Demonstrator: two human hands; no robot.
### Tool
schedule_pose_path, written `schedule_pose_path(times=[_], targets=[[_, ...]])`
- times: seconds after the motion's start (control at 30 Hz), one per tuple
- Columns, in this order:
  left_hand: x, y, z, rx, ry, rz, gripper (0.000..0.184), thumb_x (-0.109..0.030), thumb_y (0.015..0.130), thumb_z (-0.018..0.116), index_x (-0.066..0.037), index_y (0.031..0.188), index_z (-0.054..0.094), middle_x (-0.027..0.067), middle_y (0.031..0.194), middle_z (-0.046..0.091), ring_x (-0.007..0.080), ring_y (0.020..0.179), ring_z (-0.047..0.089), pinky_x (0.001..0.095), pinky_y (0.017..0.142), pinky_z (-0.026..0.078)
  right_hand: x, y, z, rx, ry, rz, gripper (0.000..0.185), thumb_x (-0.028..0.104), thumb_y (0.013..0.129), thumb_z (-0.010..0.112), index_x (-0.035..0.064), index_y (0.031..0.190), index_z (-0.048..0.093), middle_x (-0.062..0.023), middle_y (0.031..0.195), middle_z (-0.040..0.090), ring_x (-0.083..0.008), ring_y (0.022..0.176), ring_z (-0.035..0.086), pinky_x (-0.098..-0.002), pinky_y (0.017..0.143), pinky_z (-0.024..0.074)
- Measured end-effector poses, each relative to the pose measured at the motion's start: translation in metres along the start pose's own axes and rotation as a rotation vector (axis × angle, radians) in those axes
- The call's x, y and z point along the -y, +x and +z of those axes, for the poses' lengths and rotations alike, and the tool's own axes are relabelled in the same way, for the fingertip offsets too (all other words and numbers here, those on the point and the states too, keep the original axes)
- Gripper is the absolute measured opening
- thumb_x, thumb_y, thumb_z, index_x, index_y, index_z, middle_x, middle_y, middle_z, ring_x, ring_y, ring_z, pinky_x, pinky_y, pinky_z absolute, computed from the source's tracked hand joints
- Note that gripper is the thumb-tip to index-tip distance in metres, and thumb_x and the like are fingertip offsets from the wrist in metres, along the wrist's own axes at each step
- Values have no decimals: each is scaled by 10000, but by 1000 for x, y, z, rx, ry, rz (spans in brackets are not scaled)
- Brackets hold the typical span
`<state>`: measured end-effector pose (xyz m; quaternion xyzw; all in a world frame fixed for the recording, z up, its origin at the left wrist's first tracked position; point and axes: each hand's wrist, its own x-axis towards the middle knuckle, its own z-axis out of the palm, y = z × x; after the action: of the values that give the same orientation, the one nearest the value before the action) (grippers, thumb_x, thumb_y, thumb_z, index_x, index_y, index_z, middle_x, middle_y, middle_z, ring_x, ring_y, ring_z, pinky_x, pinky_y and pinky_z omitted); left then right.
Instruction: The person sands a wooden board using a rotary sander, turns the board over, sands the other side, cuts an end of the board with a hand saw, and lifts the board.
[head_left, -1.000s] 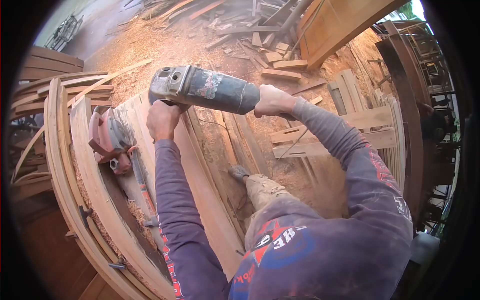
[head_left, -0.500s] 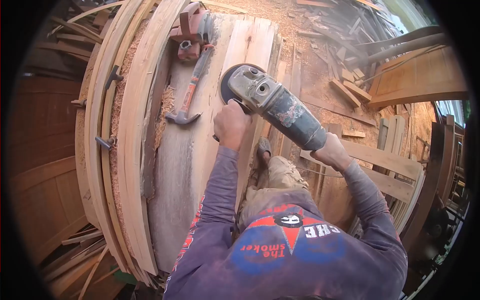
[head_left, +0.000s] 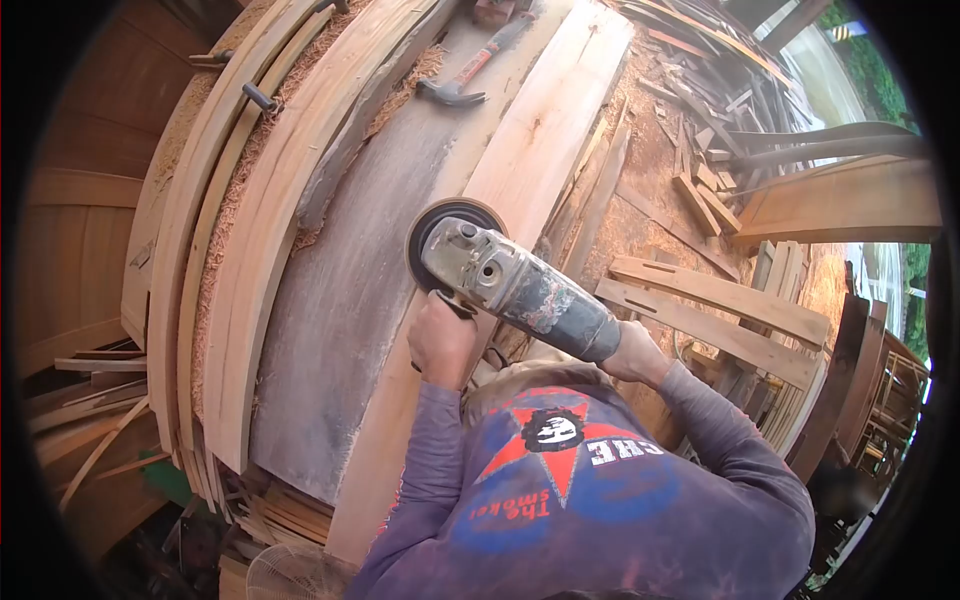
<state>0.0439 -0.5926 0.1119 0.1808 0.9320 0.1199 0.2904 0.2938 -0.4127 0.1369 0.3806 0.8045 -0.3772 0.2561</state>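
A worn disc sander lies across the front of my body, its round pad over a pale wooden board. My left hand is closed round the side handle near the sander's head. Wrapped round the rear end of the body is my right hand. Whether the pad touches the wood cannot be told. Beside the pale board runs a greyish plank, with a claw hammer resting at its far end. Part of a red power tool shows beyond the hammer.
Long curved boards with shavings between them stand on the left, with a clamp handle there. Slotted wooden pieces are at the right. Offcuts lie on the floor, and a fan shows at the bottom.
Both hands have swung the sander down and closer to my body, along the pale board. The view has shifted, so the hammer and red tool now appear higher up.
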Motion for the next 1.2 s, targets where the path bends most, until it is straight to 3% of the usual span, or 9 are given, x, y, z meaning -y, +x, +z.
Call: schedule_pose_path(times=[0.17,0.23,0.4,0.57,0.73,0.87,1.0,1.1,1.2], targets=[[93,-75,37,-86,-197,-207,277,-254,791,715,-1,898,684,268,874,720,474,876,693,563,780,531,13,-23,34,158,-113,-100,435,293,734,744,-33,1015,686,-302,945,707,-460,949,689,-496,876,559],[110,-99,45,-129,-257,-196,275,-248,783,715,7,880,681,274,858,715,484,861,688,574,775,525,32,-28,28,152,-68,-168,452,271,712,743,-55,1018,674,-323,936,699,-463,945,692,-501,870,555],[83,-81,42,-122,-190,-192,303,-255,783,723,15,910,668,283,886,714,483,884,690,570,799,527,16,-12,7,157,-128,-110,461,253,687,795,-14,1052,707,-268,974,727,-426,930,710,-459,850,569],[-17,-16,20,7,-278,-90,326,-234,790,738,50,928,654,290,903,715,466,915,700,539,819,541,-1,15,-69,-38,-20,-127,383,150,725,694,26,1086,719,-249,975,728,-409,970,703,-440,852,559],[-101,41,9,97,-234,-103,332,-190,779,720,45,1000,643,273,989,724,434,954,710,503,868,562,-8,63,-151,-30,1,-56,348,181,787,753,5,1085,722,-230,972,745,-345,997,733,-403,854,562],[-160,84,20,108,-279,-104,351,-225,774,758,48,973,666,284,903,716,438,938,702,513,830,550,-30,111,-217,12,-45,-23,341,197,794,759,8,1076,727,-231,974,745,-351,983,735,-404,852,561],[-236,126,20,164,-243,-63,384,-201,803,719,44,1071,594,244,987,731,404,948,724,472,867,578,-74,144,-278,9,-37,-96,343,220,793,768,17,1067,733,-227,982,747,-364,992,731,-411,848,561],[-285,157,27,97,-310,-20,334,-228,798,731,46,961,632,266,897,718,452,885,703,512,810,558,-88,164,-323,-55,-128,7,336,206,800,767,3,1066,733,-223,984,752,-349,986,739,-408,835,567],[-332,187,21,148,-301,8,321,-206,804,721,48,979,629,270,911,720,440,901,709,508,811,564,-102,181,-360,-73,-48,10,331,169,803,767,-40,1055,723,-221,971,759,-300,966,753,-385,815,573]])
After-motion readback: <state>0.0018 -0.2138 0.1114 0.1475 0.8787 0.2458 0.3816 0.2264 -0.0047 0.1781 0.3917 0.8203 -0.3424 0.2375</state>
